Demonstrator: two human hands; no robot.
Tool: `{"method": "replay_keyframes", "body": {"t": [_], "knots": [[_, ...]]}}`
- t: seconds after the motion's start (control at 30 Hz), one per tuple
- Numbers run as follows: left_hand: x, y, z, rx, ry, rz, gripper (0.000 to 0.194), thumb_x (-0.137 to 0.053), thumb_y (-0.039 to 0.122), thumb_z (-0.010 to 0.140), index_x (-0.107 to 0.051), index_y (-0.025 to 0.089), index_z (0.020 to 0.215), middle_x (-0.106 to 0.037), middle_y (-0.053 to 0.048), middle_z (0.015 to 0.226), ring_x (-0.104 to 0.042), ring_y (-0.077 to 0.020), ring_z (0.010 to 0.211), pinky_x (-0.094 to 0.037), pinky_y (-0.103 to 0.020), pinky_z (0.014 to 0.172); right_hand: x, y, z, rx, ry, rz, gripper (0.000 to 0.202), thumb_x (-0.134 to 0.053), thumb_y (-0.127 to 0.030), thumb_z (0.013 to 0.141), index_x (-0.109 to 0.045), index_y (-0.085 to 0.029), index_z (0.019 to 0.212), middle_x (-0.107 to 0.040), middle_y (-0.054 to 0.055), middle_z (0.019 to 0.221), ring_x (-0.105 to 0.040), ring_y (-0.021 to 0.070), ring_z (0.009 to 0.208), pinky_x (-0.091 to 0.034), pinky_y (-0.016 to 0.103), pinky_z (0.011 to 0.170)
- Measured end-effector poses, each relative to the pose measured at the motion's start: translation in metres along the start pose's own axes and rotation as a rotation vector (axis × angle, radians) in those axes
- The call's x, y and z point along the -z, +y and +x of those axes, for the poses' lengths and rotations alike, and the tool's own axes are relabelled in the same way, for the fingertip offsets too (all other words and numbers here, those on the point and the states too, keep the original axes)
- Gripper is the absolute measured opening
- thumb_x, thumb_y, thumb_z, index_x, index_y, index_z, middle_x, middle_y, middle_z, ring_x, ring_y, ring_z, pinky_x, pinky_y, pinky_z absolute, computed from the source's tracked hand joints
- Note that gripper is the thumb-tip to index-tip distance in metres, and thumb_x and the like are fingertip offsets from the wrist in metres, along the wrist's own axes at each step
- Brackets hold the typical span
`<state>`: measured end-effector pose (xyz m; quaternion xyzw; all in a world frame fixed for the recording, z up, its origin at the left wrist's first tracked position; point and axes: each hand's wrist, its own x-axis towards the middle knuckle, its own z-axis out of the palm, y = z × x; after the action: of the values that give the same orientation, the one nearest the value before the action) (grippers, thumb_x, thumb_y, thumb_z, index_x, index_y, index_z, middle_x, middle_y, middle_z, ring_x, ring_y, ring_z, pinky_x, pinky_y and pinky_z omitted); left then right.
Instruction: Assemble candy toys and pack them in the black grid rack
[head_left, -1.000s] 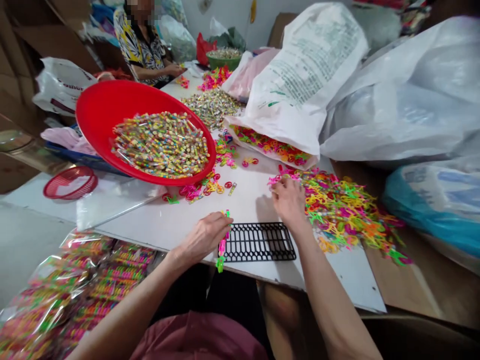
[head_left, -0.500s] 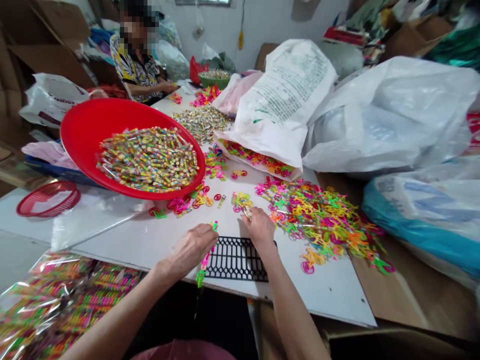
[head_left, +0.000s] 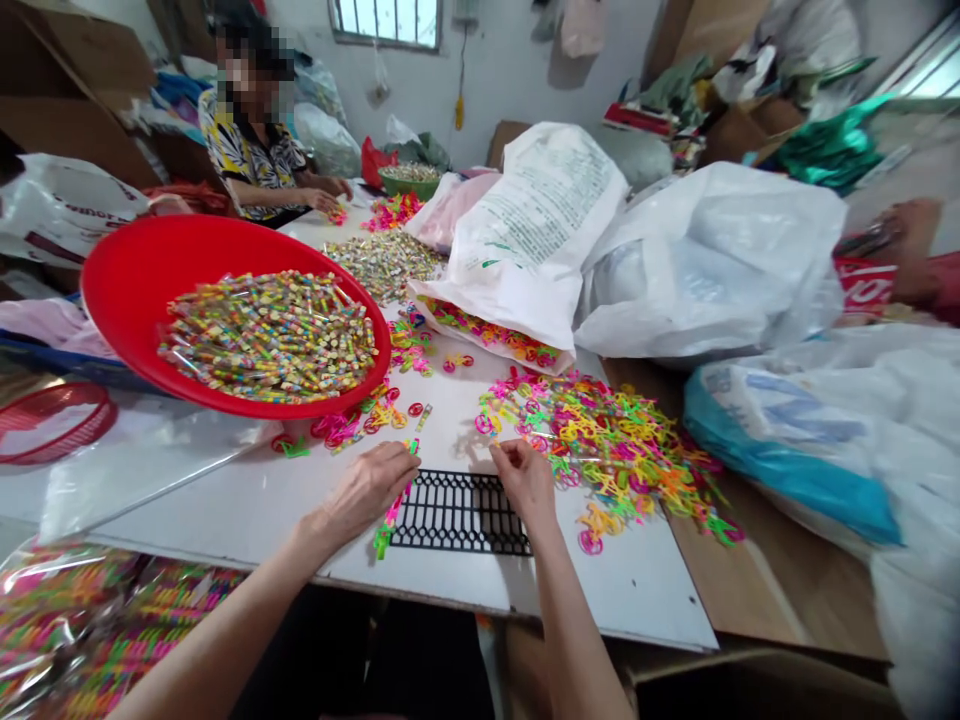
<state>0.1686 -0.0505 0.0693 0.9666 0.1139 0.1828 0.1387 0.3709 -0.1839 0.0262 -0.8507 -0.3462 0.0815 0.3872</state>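
Observation:
A black plastic grid rack point(head_left: 457, 512) lies flat near the table's front edge. Along its left end stands a row of pink and green plastic pieces point(head_left: 391, 520). My left hand point(head_left: 367, 490) is closed at the far end of this row, fingertips pinching its top piece. Over the rack's far right corner, my right hand point(head_left: 529, 484) has thumb and fingers pressed together. Something small and pale shows at its fingertips, too small to name. Just beyond lies a heap of bright plastic pieces point(head_left: 615, 430), some with rings.
A large red basin point(head_left: 135, 270) holds many small wrapped tubes point(head_left: 277, 335). A white sack point(head_left: 540, 200) spills coloured pieces. Clear plastic sheets point(head_left: 135, 460) lie left; filled bags point(head_left: 90, 630) sit below. White bags point(head_left: 712, 260) stand right. A co-worker point(head_left: 255, 150) sits across the table.
The view has shifted, so the scene sits lower and further left. My right hand has drawn back slightly from the small cluster of pieces. My left hand stays at the rack's left end.

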Motion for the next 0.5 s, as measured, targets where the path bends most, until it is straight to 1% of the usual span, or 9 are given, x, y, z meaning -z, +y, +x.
{"method": "replay_keyframes", "body": {"t": [0.03, 0.1, 0.17, 0.2, 0.23, 0.3, 0.4, 0.43, 0.5], "knots": [[0.002, 0.002, -0.002, 0.010, 0.027, -0.009, 0.017, -0.045, 0.022, 0.089, -0.061, 0.016, 0.095, -0.061, -0.005, 0.087, -0.058, -0.0157, 0.083, -0.048, -0.028, 0.077, 0.000, -0.004, -0.005, 0.004, 0.005, 0.004, 0.031, -0.047, -0.046, 0.079, -0.062, -0.018, 0.076, -0.065, 0.002, 0.064, -0.059, 0.0160, 0.059, -0.040, 0.025, 0.056], [0.009, 0.008, -0.006, 0.064, 0.129, -0.037, 0.018, -0.048, 0.022, 0.088, -0.061, 0.016, 0.099, -0.062, -0.007, 0.094, -0.058, -0.0165, 0.087, -0.047, -0.029, 0.080, 0.001, -0.011, -0.015, 0.004, 0.007, 0.013, 0.027, -0.050, -0.042, 0.079, -0.061, -0.019, 0.076, -0.065, 0.002, 0.065, -0.059, 0.0165, 0.061, -0.040, 0.025, 0.058], [0.016, 0.017, -0.007, 0.159, 0.227, -0.107, 0.018, -0.050, 0.023, 0.086, -0.061, 0.017, 0.099, -0.062, -0.006, 0.094, -0.058, -0.0162, 0.088, -0.047, -0.029, 0.080, 0.003, -0.019, -0.024, -0.002, 0.025, 0.050, 0.024, -0.051, -0.041, 0.079, -0.061, -0.019, 0.077, -0.064, 0.001, 0.066, -0.059, 0.0160, 0.062, -0.040, 0.025, 0.059], [0.019, 0.021, -0.006, 0.211, 0.254, -0.157, 0.018, -0.052, 0.023, 0.085, -0.062, 0.017, 0.098, -0.063, -0.005, 0.092, -0.059, -0.0156, 0.086, -0.047, -0.028, 0.079, 0.004, -0.023, -0.029, 0.006, 0.045, 0.080, 0.024, -0.052, -0.041, 0.080, -0.060, -0.019, 0.078, -0.064, 0.001, 0.067, -0.059, 0.0153, 0.061, -0.041, 0.025, 0.059], [0.021, 0.026, -0.003, 0.270, 0.266, -0.214, 0.018, -0.055, 0.024, 0.083, -0.062, 0.017, 0.098, -0.063, -0.005, 0.088, -0.059, -0.0149, 0.082, -0.047, -0.027, 0.076, 0.004, -0.027, -0.033, 0.027, 0.069, 0.110, 0.024, -0.052, -0.042, 0.080, -0.060, -0.019, 0.081, -0.064, 0.001, 0.068, -0.058, 0.0145, 0.060, -0.041, 0.025, 0.060], [0.022, 0.035, 0.007, 0.398, 0.252, -0.354, 0.022, -0.061, 0.027, 0.078, -0.061, 0.016, 0.097, -0.064, -0.003, 0.083, -0.059, -0.0135, 0.074, -0.048, -0.025, 0.068, 0.005, -0.038, -0.042, 0.108, 0.123, 0.147, 0.024, -0.053, -0.042, 0.081, -0.060, -0.019, 0.085, -0.063, 0.000, 0.071, -0.056, 0.0131, 0.059, -0.042, 0.024, 0.060], [0.017, 0.048, 0.024, 0.538, 0.203, -0.534, 0.021, -0.062, 0.034, 0.075, -0.061, 0.015, 0.085, -0.064, 0.000, 0.070, -0.058, -0.0115, 0.061, -0.045, -0.021, 0.056, 0.003, -0.053, -0.054, 0.236, 0.202, 0.145, 0.022, -0.053, -0.038, 0.083, -0.059, -0.018, 0.088, -0.062, 0.001, 0.074, -0.056, 0.0124, 0.061, -0.042, 0.024, 0.061], [0.016, 0.051, 0.029, 0.559, 0.197, -0.538, 0.020, -0.061, 0.035, 0.075, -0.060, 0.015, 0.079, -0.062, 0.001, 0.065, -0.056, -0.0109, 0.058, -0.043, -0.021, 0.053, 0.001, -0.056, -0.057, 0.256, 0.225, 0.142, 0.021, -0.052, -0.037, 0.084, -0.059, -0.018, 0.088, -0.062, 0.001, 0.075, -0.056, 0.0124, 0.061, -0.041, 0.024, 0.061], [0.014, 0.057, 0.032, 0.573, 0.222, -0.438, 0.021, -0.059, 0.036, 0.076, -0.057, 0.016, 0.071, -0.058, 0.003, 0.059, -0.053, -0.0101, 0.054, -0.039, -0.020, 0.051, 0.000, -0.061, -0.061, 0.260, 0.248, 0.143, 0.020, -0.052, -0.036, 0.084, -0.059, -0.018, 0.088, -0.062, 0.002, 0.076, -0.056, 0.0127, 0.062, -0.041, 0.024, 0.061]]}}
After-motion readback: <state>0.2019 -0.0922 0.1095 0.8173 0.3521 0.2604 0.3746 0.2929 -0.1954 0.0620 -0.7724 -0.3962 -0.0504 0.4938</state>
